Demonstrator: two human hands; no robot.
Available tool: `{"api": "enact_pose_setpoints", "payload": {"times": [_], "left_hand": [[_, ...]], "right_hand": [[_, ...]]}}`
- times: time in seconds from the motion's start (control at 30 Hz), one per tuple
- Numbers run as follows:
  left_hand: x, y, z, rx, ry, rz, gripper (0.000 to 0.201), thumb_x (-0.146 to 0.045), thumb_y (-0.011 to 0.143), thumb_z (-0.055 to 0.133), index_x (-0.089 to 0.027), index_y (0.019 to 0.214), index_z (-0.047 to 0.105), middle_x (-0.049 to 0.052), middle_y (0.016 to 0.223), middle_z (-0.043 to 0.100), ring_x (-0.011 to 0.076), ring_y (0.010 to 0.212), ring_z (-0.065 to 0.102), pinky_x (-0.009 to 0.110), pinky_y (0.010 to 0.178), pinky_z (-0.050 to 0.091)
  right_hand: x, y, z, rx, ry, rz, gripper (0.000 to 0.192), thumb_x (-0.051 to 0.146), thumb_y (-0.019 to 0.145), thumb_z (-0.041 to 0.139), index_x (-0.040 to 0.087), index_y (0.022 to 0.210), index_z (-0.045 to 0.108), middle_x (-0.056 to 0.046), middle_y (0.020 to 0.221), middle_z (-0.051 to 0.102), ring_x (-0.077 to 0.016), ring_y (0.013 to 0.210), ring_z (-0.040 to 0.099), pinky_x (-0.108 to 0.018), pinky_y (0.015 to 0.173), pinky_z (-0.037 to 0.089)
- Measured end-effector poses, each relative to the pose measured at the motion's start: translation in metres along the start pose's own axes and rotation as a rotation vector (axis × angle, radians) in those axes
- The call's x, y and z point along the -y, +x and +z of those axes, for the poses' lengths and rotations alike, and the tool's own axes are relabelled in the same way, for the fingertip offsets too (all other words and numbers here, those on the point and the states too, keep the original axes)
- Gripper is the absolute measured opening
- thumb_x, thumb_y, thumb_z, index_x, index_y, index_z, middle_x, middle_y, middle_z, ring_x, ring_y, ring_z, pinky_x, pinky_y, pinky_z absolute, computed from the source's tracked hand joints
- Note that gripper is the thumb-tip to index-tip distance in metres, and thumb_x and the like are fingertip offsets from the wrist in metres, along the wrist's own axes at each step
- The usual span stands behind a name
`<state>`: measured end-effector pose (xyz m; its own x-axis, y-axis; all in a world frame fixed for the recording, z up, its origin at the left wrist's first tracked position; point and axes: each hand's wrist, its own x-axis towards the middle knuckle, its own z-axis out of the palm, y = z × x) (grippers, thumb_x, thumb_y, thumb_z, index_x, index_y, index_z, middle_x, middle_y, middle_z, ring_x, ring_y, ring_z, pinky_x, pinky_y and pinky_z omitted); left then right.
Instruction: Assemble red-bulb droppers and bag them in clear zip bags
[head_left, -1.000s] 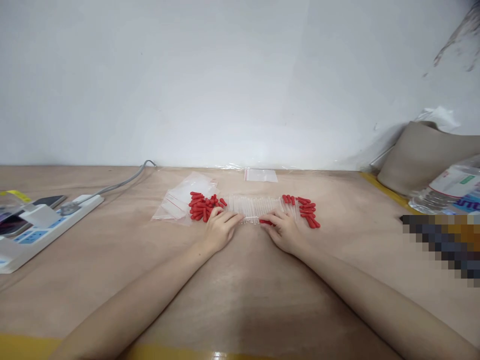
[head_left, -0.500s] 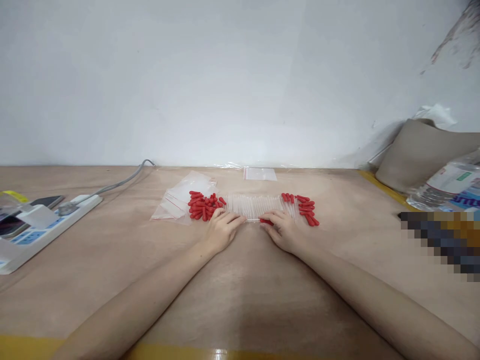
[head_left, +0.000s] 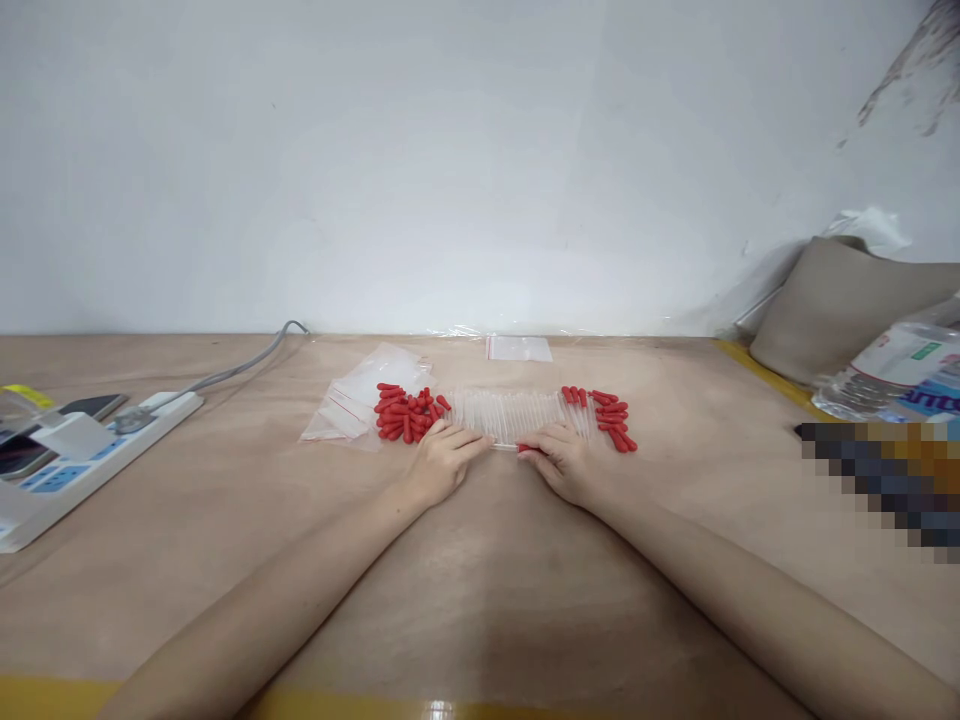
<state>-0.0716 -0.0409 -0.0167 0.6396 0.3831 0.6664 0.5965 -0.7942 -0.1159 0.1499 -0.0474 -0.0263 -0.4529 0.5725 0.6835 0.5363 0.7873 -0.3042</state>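
Table [head_left: 480, 600]: row of tubes [head_left: 510, 413] at centre, one heap of caps [head_left: 405, 413] touching its left end, a second heap of caps [head_left: 611, 415] at its right end. Bags [head_left: 360, 400] lie left of and partly under the left heap; a single bag [head_left: 519, 348] lies behind the tubes, near the wall [head_left: 450, 150]. Left hand [head_left: 442, 460] and right hand [head_left: 566, 462] rest at the tubes' near edge; power strip [head_left: 82, 460] far left, bottle [head_left: 892, 375] and cushion [head_left: 847, 300] far right.

At the left edge of the table [head_left: 480, 600] we see a white power strip [head_left: 82, 462] with its grey cable [head_left: 240, 366] and a dark phone [head_left: 90, 406]. Far right, a grey cushion [head_left: 840, 300] leans on the white wall [head_left: 450, 150] beside a plastic bottle [head_left: 892, 372].
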Motion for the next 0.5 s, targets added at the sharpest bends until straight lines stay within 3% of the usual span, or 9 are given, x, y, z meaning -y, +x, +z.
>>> {"api": "enact_pose_setpoints", "payload": {"times": [0.5], "left_hand": [[-0.0045,-0.0012,-0.0019,0.05,0.055,0.032,0.032,-0.007,0.086,0.032,-0.016,0.101,0.059,0.004,0.081,0.064,0.0131,0.067,0.054,0.028,0.061,0.033]], "right_hand": [[0.0027,0.0001,-0.0036,0.083,-0.027,-0.039,0.016,0.027,0.085,0.046,0.018,0.083,0.059,-0.003,0.073,0.063,-0.0145,0.069,0.053,-0.031,0.068,0.036]]}}
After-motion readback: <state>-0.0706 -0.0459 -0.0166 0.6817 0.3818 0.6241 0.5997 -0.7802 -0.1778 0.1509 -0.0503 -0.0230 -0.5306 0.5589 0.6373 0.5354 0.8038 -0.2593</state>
